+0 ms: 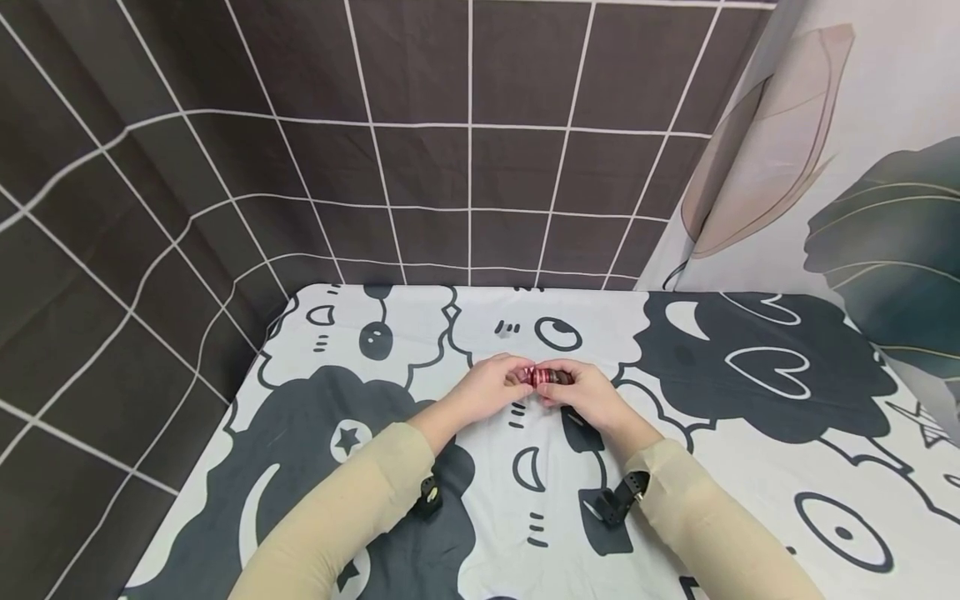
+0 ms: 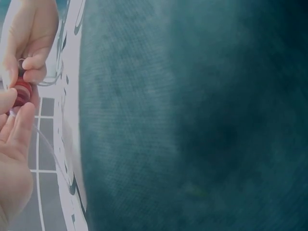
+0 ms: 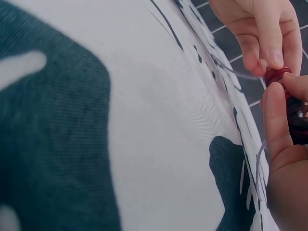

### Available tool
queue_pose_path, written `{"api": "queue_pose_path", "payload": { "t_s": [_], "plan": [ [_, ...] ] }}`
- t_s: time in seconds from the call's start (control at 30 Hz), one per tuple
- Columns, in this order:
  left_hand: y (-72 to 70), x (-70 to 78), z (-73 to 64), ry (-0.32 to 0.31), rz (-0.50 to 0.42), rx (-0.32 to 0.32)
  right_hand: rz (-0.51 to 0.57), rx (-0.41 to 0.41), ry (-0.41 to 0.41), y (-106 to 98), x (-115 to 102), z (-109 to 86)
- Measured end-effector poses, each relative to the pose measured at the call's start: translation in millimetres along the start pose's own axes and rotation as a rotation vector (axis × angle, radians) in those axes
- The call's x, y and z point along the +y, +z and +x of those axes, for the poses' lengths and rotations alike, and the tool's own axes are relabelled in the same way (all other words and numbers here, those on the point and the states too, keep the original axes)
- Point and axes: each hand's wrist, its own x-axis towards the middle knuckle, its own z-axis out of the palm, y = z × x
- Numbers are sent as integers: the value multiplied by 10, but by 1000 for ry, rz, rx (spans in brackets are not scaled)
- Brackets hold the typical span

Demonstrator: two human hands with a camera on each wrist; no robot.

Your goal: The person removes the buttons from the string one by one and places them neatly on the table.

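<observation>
Between both hands, over the middle of the patterned cloth, is a short row of red and dark round bead-like pieces point(image 1: 543, 377). My left hand point(image 1: 483, 390) pinches the red end between thumb and fingers. The dark end is gripped by my right hand point(image 1: 596, 400), its thumb and fingertips curled round the pieces. A thin pale cord point(image 2: 46, 143) trails from the red pieces in the left wrist view. In the right wrist view, dark pieces point(image 3: 298, 126) show beside the right thumb. Fingers cover part of the row, so how the cord runs through it is hidden.
A white cloth with dark cartoon shapes point(image 1: 517, 500) covers the surface. Behind and to the left hangs a dark fabric with a white grid point(image 1: 420, 167). A leaf-patterned curtain point(image 1: 900, 100) is at the right. Black devices point(image 1: 621, 500) sit at both wrists.
</observation>
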Motion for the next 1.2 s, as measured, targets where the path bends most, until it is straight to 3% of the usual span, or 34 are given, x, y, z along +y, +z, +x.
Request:
{"api": "queue_pose_path", "payload": {
  "t_s": [0.83, 1.07, 1.2],
  "plan": [
    [25, 39, -15, 74, 88, 20, -44, 41, -33, 7, -28, -18],
    [27, 34, -25, 79, 87, 23, -46, 41, -26, 46, -329, -153],
    [31, 27, -30, 82, 94, 20, -44, 49, -21, 42, -320, -155]
  ]
}}
